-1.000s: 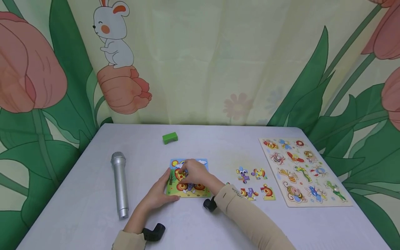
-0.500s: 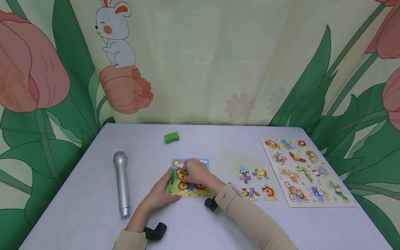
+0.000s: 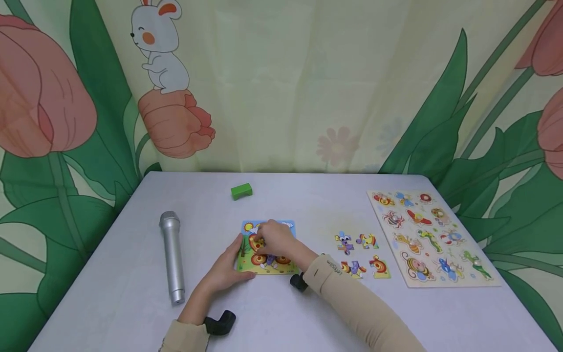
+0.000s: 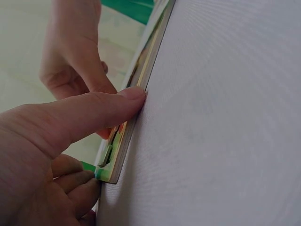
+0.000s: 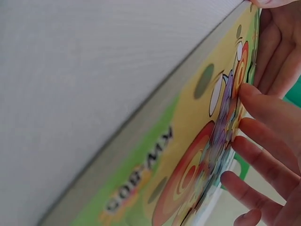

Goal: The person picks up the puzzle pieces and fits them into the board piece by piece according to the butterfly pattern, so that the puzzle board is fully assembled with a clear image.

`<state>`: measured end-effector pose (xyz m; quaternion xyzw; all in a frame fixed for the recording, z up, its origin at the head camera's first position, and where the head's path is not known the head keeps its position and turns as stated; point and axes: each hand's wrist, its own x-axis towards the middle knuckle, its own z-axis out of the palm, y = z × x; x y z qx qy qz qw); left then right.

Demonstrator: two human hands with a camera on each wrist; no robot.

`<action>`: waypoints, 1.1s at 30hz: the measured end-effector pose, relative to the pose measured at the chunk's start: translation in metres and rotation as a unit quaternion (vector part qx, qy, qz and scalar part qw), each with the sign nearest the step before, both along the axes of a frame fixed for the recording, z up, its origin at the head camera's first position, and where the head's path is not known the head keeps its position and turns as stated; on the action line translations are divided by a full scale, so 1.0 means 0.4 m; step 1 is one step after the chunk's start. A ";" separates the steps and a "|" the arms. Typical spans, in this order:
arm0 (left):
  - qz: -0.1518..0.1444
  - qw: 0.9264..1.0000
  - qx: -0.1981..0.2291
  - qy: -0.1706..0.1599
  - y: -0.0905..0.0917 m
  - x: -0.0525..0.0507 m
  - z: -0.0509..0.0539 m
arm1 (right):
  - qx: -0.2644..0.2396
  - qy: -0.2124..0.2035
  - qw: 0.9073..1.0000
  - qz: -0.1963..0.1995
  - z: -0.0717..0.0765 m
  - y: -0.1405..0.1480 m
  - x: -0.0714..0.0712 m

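A small butterfly puzzle board lies flat at the middle of the table. My left hand grips its near left corner, the thumb along the front edge and the fingers curled at the left side. My right hand reaches over the board with bent fingers. Its thumb and fingertips are down on an orange puzzle piece in the upper left of the picture and seem to pinch it. The hand hides much of that piece. Several loose puzzle pieces lie to the right.
A silver microphone lies at the left. Behind the board sits a green block. At the right is a large wooden insect board. Black wrist mounts stick out by the sleeves. A printed curtain hangs behind the table.
Both hands keep their places on the puzzle board, with hardly any movement of the fingers. The whole view shifts slightly as the head moves.
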<state>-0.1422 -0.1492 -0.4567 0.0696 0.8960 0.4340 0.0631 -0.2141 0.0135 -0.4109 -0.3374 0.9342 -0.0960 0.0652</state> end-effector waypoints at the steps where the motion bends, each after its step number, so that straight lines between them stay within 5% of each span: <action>1: -0.001 1.000 0.000 0.001 0.000 0.000 0.002 | 0.002 0.002 1.000 0.000 0.002 -0.001 0.001; 14: 0.000 1.000 -0.006 -0.002 -0.001 -0.004 0.013 | 0.021 0.010 1.000 -0.003 0.006 -0.012 -0.002; 33: 0.000 1.000 0.003 -0.002 0.001 0.000 0.002 | 0.061 0.014 0.997 0.047 0.005 -0.010 0.003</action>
